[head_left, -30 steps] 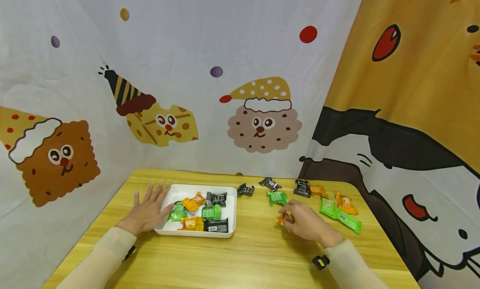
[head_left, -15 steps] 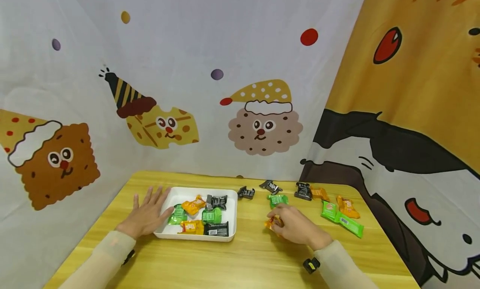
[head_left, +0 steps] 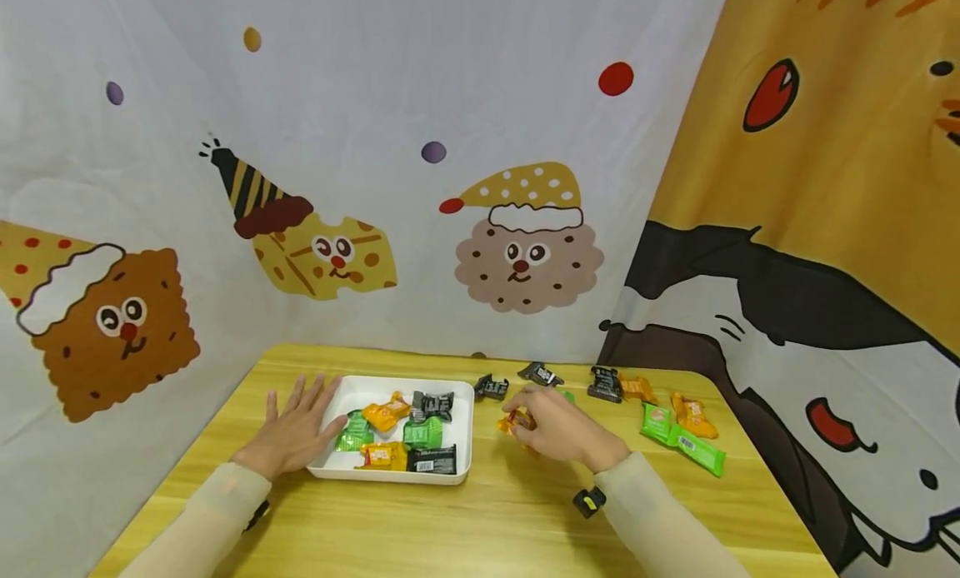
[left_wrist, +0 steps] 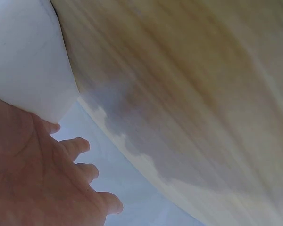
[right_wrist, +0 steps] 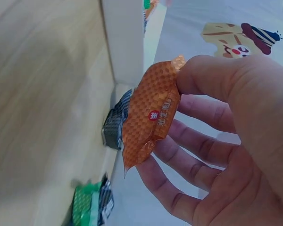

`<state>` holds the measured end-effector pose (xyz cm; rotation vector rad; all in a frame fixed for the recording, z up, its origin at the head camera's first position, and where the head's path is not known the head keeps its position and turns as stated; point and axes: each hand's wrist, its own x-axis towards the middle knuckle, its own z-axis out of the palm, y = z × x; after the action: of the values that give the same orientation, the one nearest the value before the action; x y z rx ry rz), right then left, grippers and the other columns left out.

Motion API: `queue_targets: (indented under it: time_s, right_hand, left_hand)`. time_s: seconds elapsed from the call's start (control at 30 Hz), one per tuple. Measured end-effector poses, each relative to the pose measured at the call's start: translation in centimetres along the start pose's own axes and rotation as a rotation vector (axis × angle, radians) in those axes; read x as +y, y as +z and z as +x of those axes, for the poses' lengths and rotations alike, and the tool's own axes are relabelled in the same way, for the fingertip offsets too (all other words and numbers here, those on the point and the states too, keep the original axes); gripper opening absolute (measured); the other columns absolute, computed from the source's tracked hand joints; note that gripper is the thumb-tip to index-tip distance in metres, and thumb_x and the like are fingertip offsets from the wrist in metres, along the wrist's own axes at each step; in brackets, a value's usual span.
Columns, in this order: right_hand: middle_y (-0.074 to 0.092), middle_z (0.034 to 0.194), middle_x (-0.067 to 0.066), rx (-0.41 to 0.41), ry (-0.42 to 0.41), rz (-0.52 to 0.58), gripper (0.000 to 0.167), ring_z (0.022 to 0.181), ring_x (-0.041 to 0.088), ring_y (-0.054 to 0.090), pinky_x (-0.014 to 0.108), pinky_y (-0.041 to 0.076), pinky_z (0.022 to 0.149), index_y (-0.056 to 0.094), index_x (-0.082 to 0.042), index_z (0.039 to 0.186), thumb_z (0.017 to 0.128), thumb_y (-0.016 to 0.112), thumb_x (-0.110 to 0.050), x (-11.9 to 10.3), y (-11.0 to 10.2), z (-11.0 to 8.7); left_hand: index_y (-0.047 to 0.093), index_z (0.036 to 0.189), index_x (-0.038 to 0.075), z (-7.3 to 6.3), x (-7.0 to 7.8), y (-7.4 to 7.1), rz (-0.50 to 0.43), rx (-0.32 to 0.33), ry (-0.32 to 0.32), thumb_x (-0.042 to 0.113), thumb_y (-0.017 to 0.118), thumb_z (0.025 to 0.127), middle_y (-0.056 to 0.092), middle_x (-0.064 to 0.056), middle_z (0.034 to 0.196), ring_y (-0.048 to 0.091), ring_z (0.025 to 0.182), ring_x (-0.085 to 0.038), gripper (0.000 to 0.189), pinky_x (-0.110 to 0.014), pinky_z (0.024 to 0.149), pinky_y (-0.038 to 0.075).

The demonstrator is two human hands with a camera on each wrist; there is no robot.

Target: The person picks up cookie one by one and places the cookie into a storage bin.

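My right hand (head_left: 562,424) pinches an orange-wrapped candy (right_wrist: 153,113) between thumb and fingers, held above the table to the right of the tray. My left hand (head_left: 292,428) rests with spread fingers at the left rim of a white tray (head_left: 382,476). Inside the tray lie orange candies (head_left: 387,411), green candies (head_left: 423,433) and black candies (head_left: 432,406). The left wrist view shows the palm side of that hand (left_wrist: 42,174) beside the tray's white wall (left_wrist: 28,56). Behind my right hand, a green candy (head_left: 568,396) is mostly hidden.
Black candies (head_left: 491,386) lie along the back of the wooden table (head_left: 480,528). Further right are another black candy (head_left: 604,383), orange candies (head_left: 693,416) and a pair of green packets (head_left: 699,451). A printed curtain (head_left: 360,78) hangs behind the table.
My right hand has moved left toward the tray, carrying the orange candy from near the right-hand candies. The left hand stays at the tray's rim.
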<state>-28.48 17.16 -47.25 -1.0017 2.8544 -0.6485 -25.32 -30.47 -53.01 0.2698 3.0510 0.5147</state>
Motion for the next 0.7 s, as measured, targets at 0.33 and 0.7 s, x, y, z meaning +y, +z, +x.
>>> queue_targets:
  time_s: [0.33,0.7]
  right_hand:
    - [0.079,0.123,0.002,-0.036,-0.046,0.037,0.028,0.081,0.006,0.063,0.03,0.058,0.081,0.084,-0.011,0.138,0.111,0.079,-0.016,-2.3,0.4,3.5]
    - [0.082,0.136,0.003,-0.088,-0.087,0.028,0.028,0.095,0.011,0.067,0.028,0.059,0.085,0.085,-0.012,0.138,0.111,0.079,-0.018,-5.3,2.0,7.6]
  left_hand:
    - [0.026,0.186,0.007,0.2,0.2,-0.1,-0.012,0.015,0.006,0.056,0.053,0.122,0.015,-0.034,0.192,0.009,0.176,-0.067,0.085,-0.097,0.132,-0.003]
    - [0.025,0.186,0.008,0.0,-0.4,0.4,-0.005,0.018,0.009,0.059,0.051,0.121,0.016,-0.035,0.192,0.008,0.176,-0.067,0.086,-0.097,0.131,-0.004]
